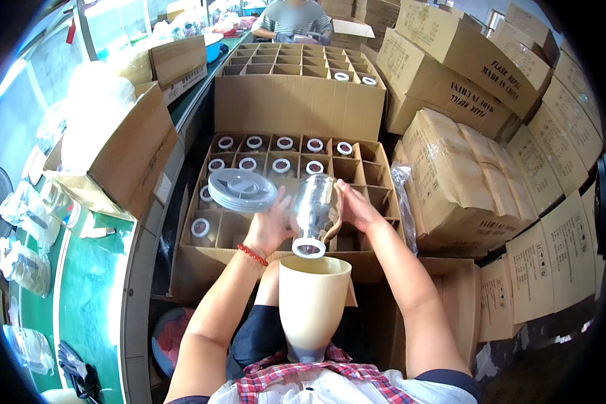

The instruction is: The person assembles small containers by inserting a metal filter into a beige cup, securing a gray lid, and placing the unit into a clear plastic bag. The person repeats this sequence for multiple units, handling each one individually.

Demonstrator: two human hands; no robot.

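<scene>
Fingers of both hands cupping a silvered glass flask refill (316, 209) from either side: left hand (271, 225) spread against its left flank, right hand (357, 210) wrapped round its right shoulder, fingertips partly hidden behind the glass. Holding the refill tilted, white-ringed neck pointing down and toward the body, directly above the open mouth of a cream plastic flask casing (314, 303). Not yet entering the casing; neck ring hovering just over the rim, apart from it. Casing standing upright between the knees, bottom end hidden against the plaid shirt.

Sitting in front of a divided cardboard carton (296, 202), open, with cells partly filled: white neck rings showing in the far rows and along the left column, several nearer and right-hand cells appearing vacant. Resting on the carton's left portion, a stack of grey plastic discs (242, 190). Standing behind, a second divided carton (301, 67), mostly vacant, two rings showing at its right edge.

Judging progress: one refill in hand, insertion pending; many refills remaining in the carton.

Lying at left, a green counter (87, 296) carrying bagged parts. Working at the far end, another person.
</scene>
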